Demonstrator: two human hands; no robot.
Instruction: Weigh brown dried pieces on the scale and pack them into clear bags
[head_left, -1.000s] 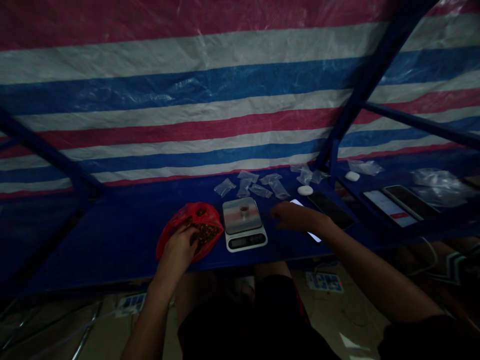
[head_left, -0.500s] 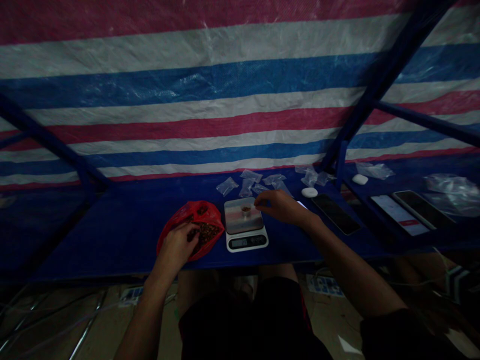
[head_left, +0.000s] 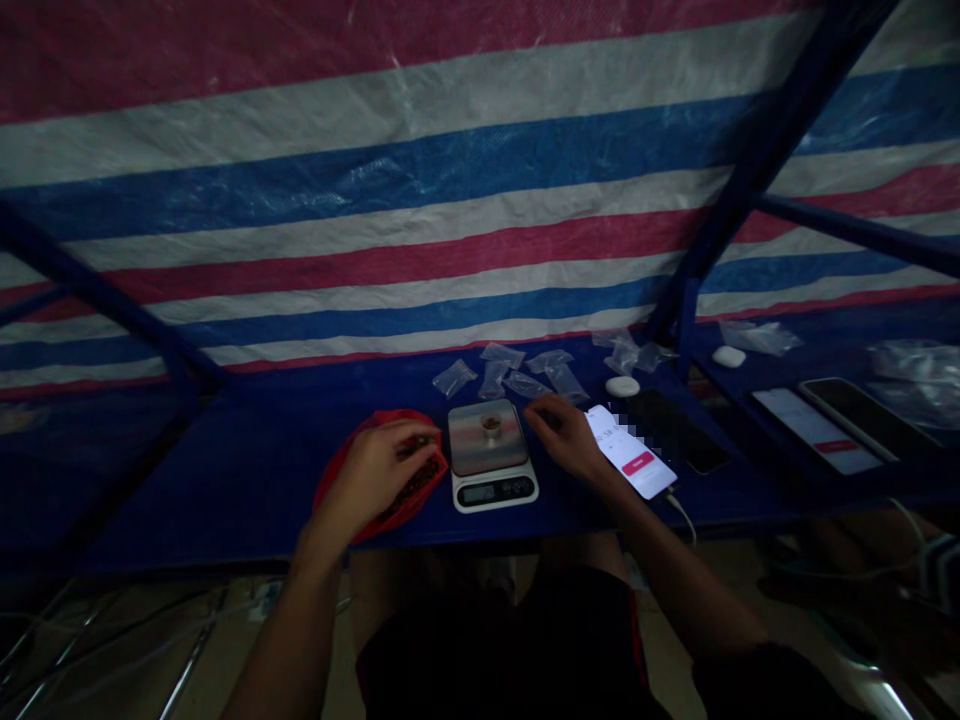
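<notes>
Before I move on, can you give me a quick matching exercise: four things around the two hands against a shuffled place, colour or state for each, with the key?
1. Red bag
2. Small cup
3. Scale
4. Phone nearest the right hand

A. On a metal plate
B. Lit screen, cable attached
C. Under the left hand
D. White body, dark front strip

Pairs: 1-C, 2-A, 3-D, 4-B.

The sheet is banded in wide crimson, greyish-white and blue stripes above a deep blue counter and dark blue bars. The bag is bright red, its contents dark brown. The scale is white with a silvery-grey plate and black display panel. The lit phone shows white with a red button; the shorts are black, edged red.
</notes>
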